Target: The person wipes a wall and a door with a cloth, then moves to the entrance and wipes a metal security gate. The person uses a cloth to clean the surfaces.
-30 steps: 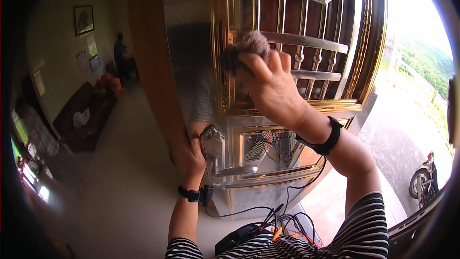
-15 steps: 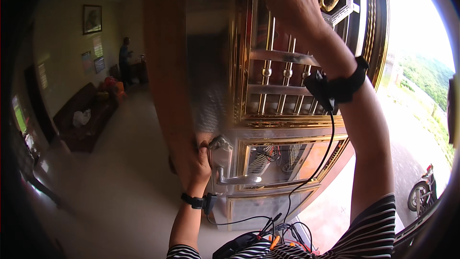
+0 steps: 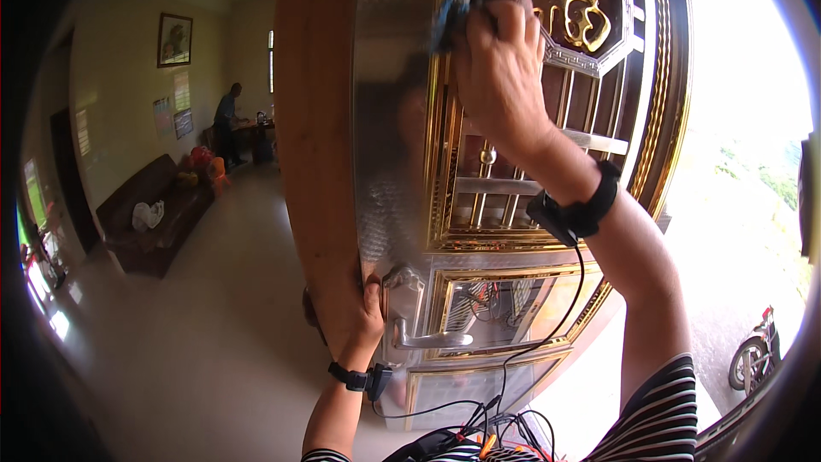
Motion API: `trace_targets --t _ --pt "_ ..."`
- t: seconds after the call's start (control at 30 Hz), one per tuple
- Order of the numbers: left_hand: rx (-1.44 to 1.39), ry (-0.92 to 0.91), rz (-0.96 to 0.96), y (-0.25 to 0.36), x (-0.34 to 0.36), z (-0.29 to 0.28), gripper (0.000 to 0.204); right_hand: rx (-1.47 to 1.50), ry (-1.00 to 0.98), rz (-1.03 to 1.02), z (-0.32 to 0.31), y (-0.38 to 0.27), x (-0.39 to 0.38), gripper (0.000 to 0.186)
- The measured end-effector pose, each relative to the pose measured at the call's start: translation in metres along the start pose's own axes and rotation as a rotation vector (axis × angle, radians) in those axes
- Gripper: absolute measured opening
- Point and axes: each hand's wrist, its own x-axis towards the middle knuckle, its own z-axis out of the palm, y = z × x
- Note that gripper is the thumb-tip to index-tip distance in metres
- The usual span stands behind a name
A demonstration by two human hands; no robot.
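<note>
A metal door (image 3: 389, 145) with gold trim and a wooden edge (image 3: 316, 120) stands upright in front of me. My right hand (image 3: 505, 77) is raised to its upper part, closed on a bluish-grey cloth (image 3: 457, 15) pressed against the gold-edged frame beside the octagonal gold emblem (image 3: 586, 4). Low on the door, my left hand (image 3: 363, 321) grips the door's edge, thumb on the front face next to the lever handle (image 3: 432, 340). The rest of its fingers are hidden behind the edge.
Vertical gold bars (image 3: 564, 103) fill the upper panel. Black cables (image 3: 547, 334) run from my wristbands to my waist. Inside on the left are a brown sofa (image 3: 162, 222) and a person (image 3: 228, 124) by a table. A motorcycle (image 3: 753, 355) stands outside on the right.
My right hand has moved down and slightly left with the cloth, which now shows more fully. My left hand keeps its grip on the door edge. The view has shifted slightly.
</note>
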Motion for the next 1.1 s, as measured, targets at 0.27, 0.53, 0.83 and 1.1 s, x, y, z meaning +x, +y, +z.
trace_targets --t 0.27,0.53,0.83,1.1 --pt "-0.016 0.040 0.069 -0.005 0.001 0.005 0.042 0.098 -0.047 -0.030 -0.004 0.007 -0.008 0.048" --pt "-0.111 0.015 0.086 0.010 0.004 -0.005 0.045 -0.046 0.149 0.111 0.038 0.064 0.143 0.028" --pt "-0.549 -0.019 -0.019 -0.025 -0.002 0.014 0.065 -0.170 0.122 0.154 0.048 0.087 0.219 0.042" --pt "-0.588 -0.035 -0.096 -0.041 -0.009 0.021 0.071 -0.154 0.144 -0.056 0.033 0.036 0.108 0.051"
